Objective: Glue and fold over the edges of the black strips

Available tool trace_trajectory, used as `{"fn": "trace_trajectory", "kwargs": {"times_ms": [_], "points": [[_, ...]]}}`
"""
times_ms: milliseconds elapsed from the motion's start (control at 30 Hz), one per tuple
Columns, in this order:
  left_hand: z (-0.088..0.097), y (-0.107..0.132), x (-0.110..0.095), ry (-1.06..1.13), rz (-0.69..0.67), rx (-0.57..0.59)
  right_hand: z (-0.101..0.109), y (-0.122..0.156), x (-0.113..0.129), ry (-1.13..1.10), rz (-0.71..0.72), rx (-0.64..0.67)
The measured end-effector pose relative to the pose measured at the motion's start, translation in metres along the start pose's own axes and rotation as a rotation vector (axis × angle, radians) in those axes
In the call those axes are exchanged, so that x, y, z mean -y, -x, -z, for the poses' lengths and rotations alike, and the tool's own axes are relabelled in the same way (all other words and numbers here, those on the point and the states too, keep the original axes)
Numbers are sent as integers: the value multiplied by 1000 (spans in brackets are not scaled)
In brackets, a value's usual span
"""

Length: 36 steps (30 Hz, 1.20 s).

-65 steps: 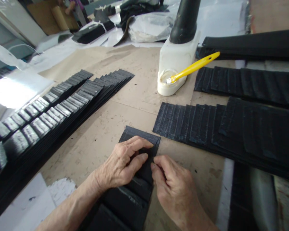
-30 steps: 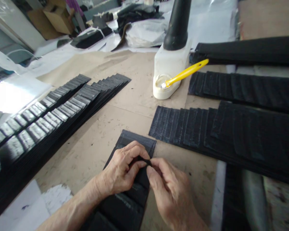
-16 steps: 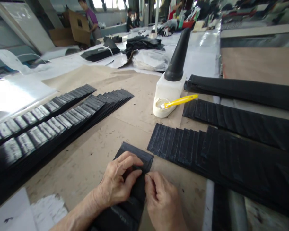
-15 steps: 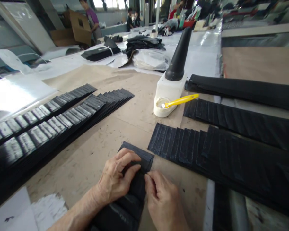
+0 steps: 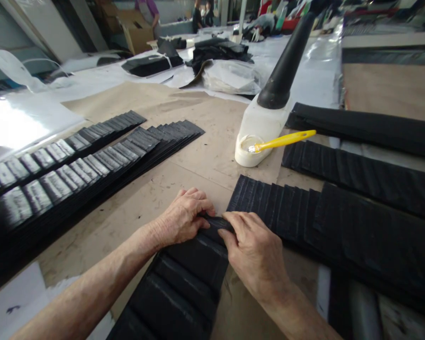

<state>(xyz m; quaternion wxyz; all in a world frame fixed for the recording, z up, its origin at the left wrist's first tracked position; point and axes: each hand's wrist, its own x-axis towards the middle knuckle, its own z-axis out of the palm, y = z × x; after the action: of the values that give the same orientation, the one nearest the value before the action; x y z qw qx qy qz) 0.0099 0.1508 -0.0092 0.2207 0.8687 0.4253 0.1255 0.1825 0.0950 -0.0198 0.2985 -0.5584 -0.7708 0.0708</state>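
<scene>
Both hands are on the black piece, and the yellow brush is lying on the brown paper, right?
The brush isn't on the paper: its tip rests in the white pot, as the head view shows. The left hand and right hand are indeed on the black piece.

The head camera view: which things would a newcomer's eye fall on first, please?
Probably the yellow brush, slanting from the white container right of centre, its bristles in the round opening. Next, the left hand and the right hand, near the middle, gripping the far edge of a black piece. Then the black strips at the left, overlapping in rows, many with shiny bands.
</scene>
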Motion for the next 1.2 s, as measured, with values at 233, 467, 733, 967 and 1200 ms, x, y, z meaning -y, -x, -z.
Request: {"fn": "trace_trajectory", "kwargs": {"times_ms": [233,467,733,967,1200], "points": [[-7,9,12,115,-82,-165,0,-7,-8,69,65,11],[-6,6,25,130,-309,-141,-4,3,-13,81,200,-25],[-3,10,31,49,-468,-81,-6,12,-11,164,406,-74],[-5,9,32,9,-495,-66,-10,14,-12,173,469,-69],[-3,8,32,-30,-552,-28,-5,18,-10,199,471,24]]}}
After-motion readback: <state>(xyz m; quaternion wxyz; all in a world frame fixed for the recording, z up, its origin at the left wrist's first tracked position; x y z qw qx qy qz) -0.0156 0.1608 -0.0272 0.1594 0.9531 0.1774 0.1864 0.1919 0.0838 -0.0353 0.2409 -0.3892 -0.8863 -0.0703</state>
